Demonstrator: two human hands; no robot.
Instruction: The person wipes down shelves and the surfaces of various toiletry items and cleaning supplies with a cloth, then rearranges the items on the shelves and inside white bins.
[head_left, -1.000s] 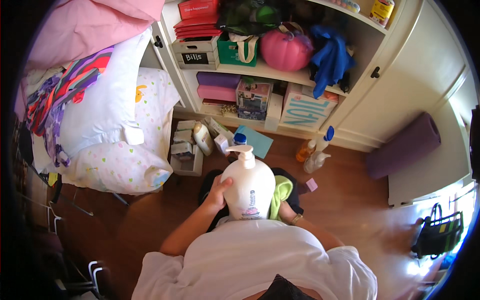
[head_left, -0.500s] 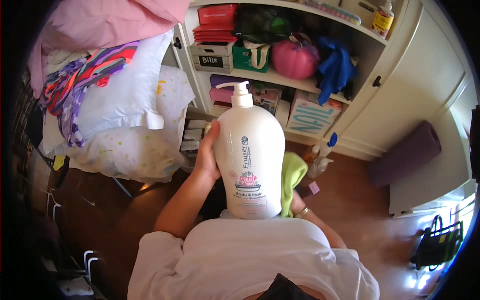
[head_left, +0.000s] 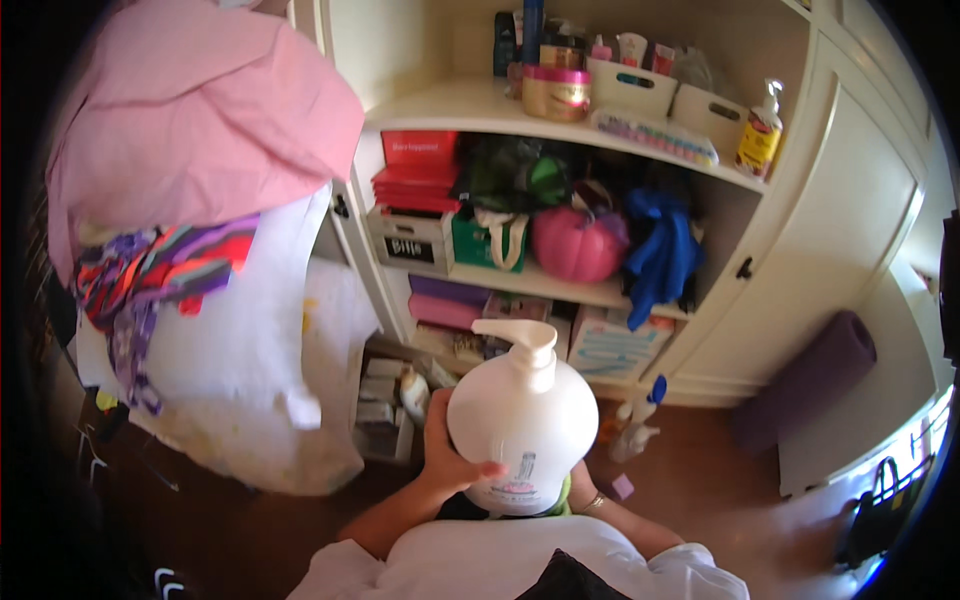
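Observation:
A large white pump bottle stands upright in front of my chest, its pump nozzle pointing left and a small pink print low on its front. My left hand grips its left side, the thumb lying across the front. On the other side my right hand is mostly behind the bottle, with a bracelet at its wrist. A bit of green cloth shows between that hand and the bottle's lower edge; the right fingers themselves are hidden.
Ahead is a white cupboard with shelves bearing a jar, baskets, a yellow-labelled pump bottle and a pink pumpkin-shaped thing. Bedding and clothes pile up at left. Small bottles and a rolled purple mat are on the right.
The large bottle has been lowered in view and tipped so its top faces me more. My left thumb now lies over its front. My view has risen, showing the upper shelf.

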